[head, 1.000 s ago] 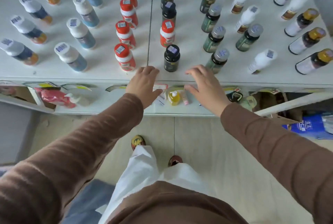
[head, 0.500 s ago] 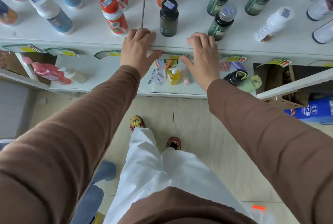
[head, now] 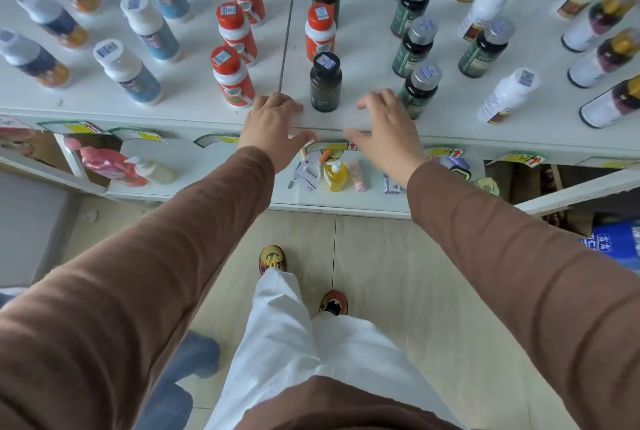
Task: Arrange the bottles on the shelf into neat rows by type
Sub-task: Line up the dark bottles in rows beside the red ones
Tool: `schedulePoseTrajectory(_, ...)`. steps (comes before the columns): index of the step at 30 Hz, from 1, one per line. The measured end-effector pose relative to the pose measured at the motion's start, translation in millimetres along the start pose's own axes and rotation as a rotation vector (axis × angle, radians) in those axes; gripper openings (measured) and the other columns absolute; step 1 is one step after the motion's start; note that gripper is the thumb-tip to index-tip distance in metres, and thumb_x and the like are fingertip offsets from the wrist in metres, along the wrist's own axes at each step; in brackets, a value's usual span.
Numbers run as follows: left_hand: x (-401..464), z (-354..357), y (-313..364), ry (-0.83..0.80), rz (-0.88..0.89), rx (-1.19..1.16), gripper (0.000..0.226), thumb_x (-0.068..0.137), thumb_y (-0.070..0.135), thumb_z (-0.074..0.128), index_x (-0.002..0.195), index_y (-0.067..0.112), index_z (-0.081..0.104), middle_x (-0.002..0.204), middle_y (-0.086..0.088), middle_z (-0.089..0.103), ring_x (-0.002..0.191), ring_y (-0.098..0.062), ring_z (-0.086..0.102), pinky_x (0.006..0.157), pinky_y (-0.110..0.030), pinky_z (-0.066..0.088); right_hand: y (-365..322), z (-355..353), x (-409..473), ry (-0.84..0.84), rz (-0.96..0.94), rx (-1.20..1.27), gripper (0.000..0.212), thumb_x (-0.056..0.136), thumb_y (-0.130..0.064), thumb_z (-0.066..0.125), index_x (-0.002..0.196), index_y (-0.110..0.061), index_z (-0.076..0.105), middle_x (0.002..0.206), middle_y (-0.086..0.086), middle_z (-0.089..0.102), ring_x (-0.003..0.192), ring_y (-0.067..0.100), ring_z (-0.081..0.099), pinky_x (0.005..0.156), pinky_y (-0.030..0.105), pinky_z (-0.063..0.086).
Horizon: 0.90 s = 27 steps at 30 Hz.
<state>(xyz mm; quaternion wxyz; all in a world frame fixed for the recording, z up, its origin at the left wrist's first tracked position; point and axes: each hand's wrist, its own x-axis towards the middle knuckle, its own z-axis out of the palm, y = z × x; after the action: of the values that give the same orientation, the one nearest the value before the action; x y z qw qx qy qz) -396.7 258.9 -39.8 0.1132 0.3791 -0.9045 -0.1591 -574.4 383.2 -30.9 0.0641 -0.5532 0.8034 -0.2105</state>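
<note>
Nearest me, brown sleeves reach forward; my left hand (head: pixel 275 124) rests on the front edge of the white shelf (head: pixel 173 111), fingers loosely spread, holding nothing; my right hand (head: pixel 384 128) hovers there too, fingers apart and empty; between them stands a black bottle (head: pixel 325 83); beyond, red-capped bottles (head: pixel 232 76), white-capped bottles (head: pixel 128 71) and grey-capped green bottles (head: pixel 417 88) recede in rows.

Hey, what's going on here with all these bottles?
A person stands at a white shelf of bottles lined up in rows by type. Neither hand holds anything: the left hand and right hand are at the shelf's front edge, fingers relaxed, either side of a black bottle. Behind it, one red-capped bottle stands in the black row, apart from the red row to its left.
</note>
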Motion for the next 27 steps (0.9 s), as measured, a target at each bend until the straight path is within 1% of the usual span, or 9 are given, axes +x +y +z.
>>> schedulePoseTrajectory(4,20.3,-16.6,9.2,-0.071,-0.145,-0.129,0.047,0.089,0.017,0.053,0.136,0.017,0.048,0.130,-0.009,0.055,0.119,-0.031,0.047,0.104,-0.039,0.037,-21.4,-42.6,41.2,0.000,-0.235,0.040,0.053,0.087,-0.015,0.063,0.137,-0.016,0.045,0.134,0.009,0.044,0.115,0.031,0.051,0.092,0.040,0.046)
schedulePoseTrajectory(8,40.8,-18.2,17.7,-0.146,-0.201,-0.222,0.047,0.092,0.007,0.042,0.137,0.019,0.048,0.131,-0.008,0.056,0.119,-0.028,0.050,0.104,-0.037,0.040,-36.8,-50.1,80.3,-0.269,-0.370,-0.105,0.054,0.089,-0.008,0.059,0.140,-0.022,0.048,0.143,0.007,0.042,0.123,0.032,0.045,0.101,0.045,0.042)
schedulePoseTrajectory(11,49.1,-22.5,23.0,-0.224,-0.293,-0.540,0.030,0.095,0.012,0.041,0.118,0.020,0.059,0.108,-0.010,0.062,0.098,-0.025,0.053,0.087,-0.030,0.041,-39.0,-54.2,95.1,-0.343,-0.261,-0.010,0.040,0.091,-0.016,0.059,0.130,-0.022,0.057,0.135,0.006,0.052,0.121,0.028,0.048,0.099,0.038,0.041)
schedulePoseTrajectory(13,51.5,-31.0,27.7,-0.252,-0.416,-0.883,0.022,0.098,0.018,0.039,0.106,0.019,0.059,0.099,-0.009,0.060,0.090,-0.022,0.054,0.086,-0.034,0.044,-38.1,-64.2,103.5,-0.324,-0.104,0.149,0.033,0.093,-0.024,0.060,0.126,-0.020,0.060,0.122,0.005,0.060,0.110,0.024,0.056,0.091,0.034,0.044)
schedulePoseTrajectory(15,54.7,-40.8,31.7,-0.362,-0.555,-1.188,0.030,0.102,0.032,0.033,0.106,0.017,0.059,0.102,-0.009,0.067,0.092,-0.021,0.062,0.090,-0.037,0.048,-37.4,-76.2,111.3,-0.339,0.065,0.341,0.032,0.095,-0.036,0.058,0.119,-0.016,0.066,0.101,0.004,0.064,0.090,0.020,0.059,0.079,0.032,0.048)
schedulePoseTrajectory(18,61.9,-51.4,33.7,-0.571,-0.604,-1.412,0.049,0.100,0.049,0.024,0.112,0.016,0.060,0.090,-0.006,0.073,0.082,-0.018,0.065,0.077,-0.031,0.050,-38.8,-90.4,119.5,-0.345,0.224,0.498,0.046,0.092,-0.052,0.057,0.106,-0.010,0.070,0.081,0.002,0.060,0.070,0.014,0.052,0.062,0.024,0.044)
schedulePoseTrajectory(21,70.5,-55.9,33.0,-0.590,-0.621,-1.469,0.053,0.100,0.049,0.025,0.119,0.012,0.058,0.084,-0.008,0.073,0.076,-0.018,0.062,0.075,-0.029,0.051,-40.2,-96.6,123.8,-0.353,0.270,0.532,0.051,0.090,-0.057,0.057,0.104,-0.010,0.070,0.078,-0.001,0.058,0.068,0.011,0.051,0.061,0.022,0.042)
schedulePoseTrajectory(23,72.3,-58.6,33.0,-0.573,-0.600,-1.422,0.049,0.101,0.046,0.027,0.122,0.012,0.057,0.092,-0.010,0.073,0.078,-0.017,0.063,0.076,-0.029,0.051,-40.1,-100.5,124.5,-0.376,0.268,0.543,0.045,0.090,-0.057,0.058,0.100,-0.014,0.070,0.077,-0.003,0.058,0.069,0.011,0.051,0.063,0.023,0.042)
schedulePoseTrajectory(27,70.3,-60.2,28.7,-0.466,-0.430,-1.173,0.028,0.100,0.027,0.042,0.122,0.015,0.054,0.110,-0.008,0.064,0.097,-0.019,0.061,0.088,-0.031,0.050,-40.2,-103.4,121.3,-0.391,0.125,0.461,0.033,0.087,-0.042,0.068,0.111,-0.020,0.069,0.085,-0.009,0.063,0.076,0.011,0.057,0.069,0.025,0.046)
